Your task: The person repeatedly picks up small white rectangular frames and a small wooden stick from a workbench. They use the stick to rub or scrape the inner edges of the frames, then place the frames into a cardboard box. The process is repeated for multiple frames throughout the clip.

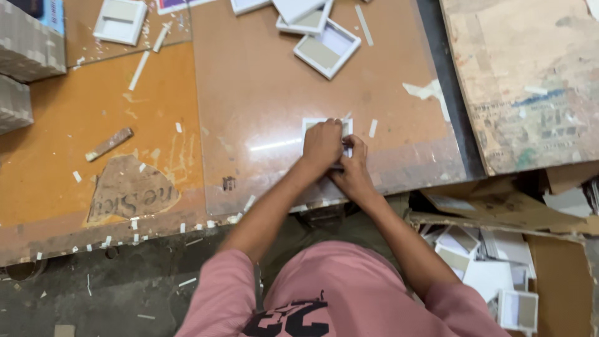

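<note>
Nearest to us, at the lower right, a torn cardboard box (pixel 561 274) holds a jumble of small white frames (pixel 518 310). Above our pink shirt both arms reach forward onto the brown worktop (pixel 249 93). Our left hand (pixel 321 145) lies curled over a small white frame (pixel 310 124), fingers pressed down on it. Our right hand (pixel 354 168) touches the left, its fingers drawn together in a grip on the frame's near right edge — whether it pinches some small piece there we cannot tell. The frame lies flat on the glossy sheet near the worktop's front edge. Farther left lies a small wooden stick (pixel 109 143), and scraps of white tape are scattered about. At the far edge sit more white frames (pixel 327 48) — some stacked.
</note>
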